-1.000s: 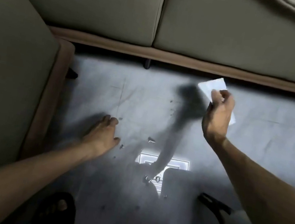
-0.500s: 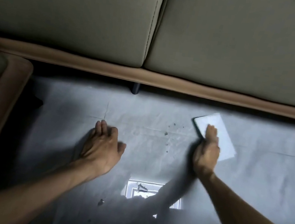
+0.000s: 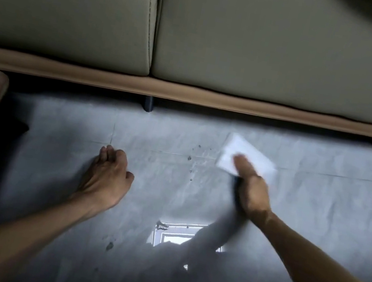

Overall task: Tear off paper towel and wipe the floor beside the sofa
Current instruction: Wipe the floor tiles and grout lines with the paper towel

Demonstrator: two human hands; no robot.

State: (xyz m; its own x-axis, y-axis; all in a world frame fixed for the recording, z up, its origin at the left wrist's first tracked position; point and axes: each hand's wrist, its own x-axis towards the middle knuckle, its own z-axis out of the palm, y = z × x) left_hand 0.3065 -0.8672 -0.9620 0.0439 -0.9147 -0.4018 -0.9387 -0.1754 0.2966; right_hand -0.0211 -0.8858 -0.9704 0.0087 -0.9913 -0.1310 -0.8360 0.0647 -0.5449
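While you wipe, right hand (image 3: pixel 249 189): your fingers lie flat and straight on top of the paper towel (image 3: pixel 246 156) and press it down. The hand looks blurry, so I cannot see your thumb well.
Paper towel: it lies on the floor (image 3: pixel 318 201) under your right fingers. It is near the front edge of the sofa (image 3: pixel 247 39) and just to the right of the dark spots (image 3: pixel 189 158). You only press it and do not pinch it. A fast push could make it slide out or fold up, and then your bare fingers would rub the dirt.
Left hand (image 3: pixel 107 174): it rests on the floor with loosely bent fingers and holds nothing. I think it props you up. If the floor gets wet there, it could slip.
Dark spots: a small bunch sits between your two hands, and the paper does not cover them. If you rub only where the paper is, I think you will miss them.
More spots (image 3: pixel 109 246): some lie close to you, by your left arm. They are easy to forget.
Floor: if the spots are wet, dragging one dirty side around could leave streaks.
Sofa leg (image 3: pixel 148 104): it stands under the sofa edge, behind the spots. A long push could shove the paper into the dark gap there.
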